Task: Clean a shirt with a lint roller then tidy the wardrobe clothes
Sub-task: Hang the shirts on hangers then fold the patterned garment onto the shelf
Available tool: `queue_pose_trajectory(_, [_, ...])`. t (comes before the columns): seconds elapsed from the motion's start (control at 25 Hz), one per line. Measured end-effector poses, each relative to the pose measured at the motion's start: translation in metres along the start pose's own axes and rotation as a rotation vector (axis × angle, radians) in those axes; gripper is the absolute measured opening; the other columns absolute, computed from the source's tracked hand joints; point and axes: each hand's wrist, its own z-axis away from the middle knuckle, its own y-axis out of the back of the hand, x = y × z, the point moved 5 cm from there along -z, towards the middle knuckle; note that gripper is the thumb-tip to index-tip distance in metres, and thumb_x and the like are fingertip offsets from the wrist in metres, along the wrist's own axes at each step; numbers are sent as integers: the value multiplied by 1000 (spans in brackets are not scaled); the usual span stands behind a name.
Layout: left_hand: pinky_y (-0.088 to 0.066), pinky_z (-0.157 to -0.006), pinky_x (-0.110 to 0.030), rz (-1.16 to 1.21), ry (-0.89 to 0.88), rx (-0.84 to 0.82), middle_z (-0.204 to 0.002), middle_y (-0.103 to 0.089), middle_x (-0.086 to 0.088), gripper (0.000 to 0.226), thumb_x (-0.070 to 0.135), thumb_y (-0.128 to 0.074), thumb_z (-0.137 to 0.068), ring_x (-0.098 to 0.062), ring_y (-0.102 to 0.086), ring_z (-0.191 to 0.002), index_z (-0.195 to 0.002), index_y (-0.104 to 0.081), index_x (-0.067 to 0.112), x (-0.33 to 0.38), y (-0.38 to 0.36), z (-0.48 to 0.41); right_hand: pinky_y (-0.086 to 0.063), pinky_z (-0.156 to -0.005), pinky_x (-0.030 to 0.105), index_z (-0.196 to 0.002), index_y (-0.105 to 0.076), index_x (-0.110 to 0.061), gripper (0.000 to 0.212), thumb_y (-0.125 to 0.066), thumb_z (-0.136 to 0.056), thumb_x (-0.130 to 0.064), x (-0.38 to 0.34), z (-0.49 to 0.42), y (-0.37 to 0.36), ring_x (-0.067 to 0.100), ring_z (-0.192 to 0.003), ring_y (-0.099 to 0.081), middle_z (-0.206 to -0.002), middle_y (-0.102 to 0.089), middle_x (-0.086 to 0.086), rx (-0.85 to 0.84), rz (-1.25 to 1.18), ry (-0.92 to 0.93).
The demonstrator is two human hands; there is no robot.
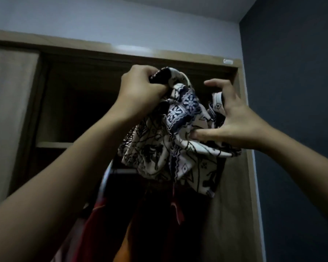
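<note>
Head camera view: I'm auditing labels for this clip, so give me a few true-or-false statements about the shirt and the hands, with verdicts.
1. The left hand grips the bunched top of the patterned shirt. True.
2. The shirt is plain red. False: it is white with a dark print.
3. The right hand is clear of the shirt. False: its thumb presses the cloth.
4. Reddish clothes hang below the shirt in the wardrobe. True.

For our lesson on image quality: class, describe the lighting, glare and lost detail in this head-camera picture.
Head view: dim, bluish light; a glare patch on the wardrobe top; its inside is near black, so the hanging clothes lose detail; the shirt, left hand and right hand read clearly, slightly soft.
</note>
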Motion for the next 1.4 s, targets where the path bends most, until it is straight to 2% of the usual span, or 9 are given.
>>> queue_pose_trajectory(0.2, [-51,-64,-31,20,249,-214,-67,-65,-3,18,32,-64,-61,-20,-62,-68,-65,-63,14,-39,11,51,-44,-87,13,-123,-46,-41,61,-77,-73,-25,-21,37,-20,5,-116,-50,-122,-53,-18,-173,28,-75])
queue_pose_trajectory(0.32, [-56,-71,-46,96,461,-409,-79,-72,-15,32,35,-65,-52,-29,-69,-76,-74,-68,12,-74,7,114,-51,-88,36,-132,-35,-43,78,-73,-66,-26,-24,83,-49,25,-115,-55,-129,-49,-9,-425,-69,-273])
queue_pose_trajectory(0.44, [-55,-72,-52,237,637,-550,-87,-72,-21,45,35,-72,-49,-35,-69,-80,-83,-70,6,-89,4,179,-40,-98,28,-142,-20,-44,102,-79,-59,-37,-34,136,-84,15,-129,-42,-144,-38,-6,-657,-361,-493])
queue_pose_trajectory(0.6, [-46,-66,-33,489,828,-627,-85,-62,-24,27,7,-66,-80,-27,-59,-73,-100,-61,-12,-79,0,231,-43,-94,21,-142,-27,-33,99,-81,-59,-41,-50,177,-114,3,-113,-55,-130,-50,-14,-589,-341,-515])
queue_pose_trajectory(0.8, [-51,-52,-21,927,1004,-463,-61,-64,-3,25,18,-56,-90,-8,-61,-49,-108,-53,1,-79,7,275,-57,-77,24,-104,-60,-24,32,-73,-77,-13,-53,202,-133,15,-85,-70,-96,-72,1,-391,-589,-592])
queue_pose_trajectory(0.92, [-51,-68,-21,1060,872,-440,-72,-70,0,35,19,-58,-79,-10,-65,-68,-109,-56,1,-81,12,303,-53,-70,30,-93,-60,-20,17,-63,-83,-6,-44,203,-132,19,-74,-65,-85,-69,5,-269,-640,-658])
queue_pose_trajectory(1.08, [-46,-86,-18,541,587,-606,-103,-70,5,38,19,-78,-66,-3,-63,-99,-102,-64,19,-89,8,329,-55,-73,32,-95,-59,-22,20,-60,-85,-5,-32,217,-142,18,-77,-68,-89,-71,5,-306,-732,-696])
queue_pose_trajectory(1.2, [-41,-65,-9,72,456,-509,-85,-67,11,31,24,-81,-70,12,-59,-77,-91,-58,21,-98,26,320,-54,-74,32,-102,-58,-23,22,-62,-85,-9,-8,234,-130,15,-78,-68,-91,-70,2,-294,-636,-744])
queue_pose_trajectory(1.4, [-40,-55,-16,72,315,-552,-65,-59,7,37,24,-80,-71,1,-49,-57,-88,-47,17,-73,22,286,-37,-100,28,-146,-9,-33,105,-80,-69,-29,5,252,-127,4,-125,-32,-138,-30,-8,-621,-281,-571])
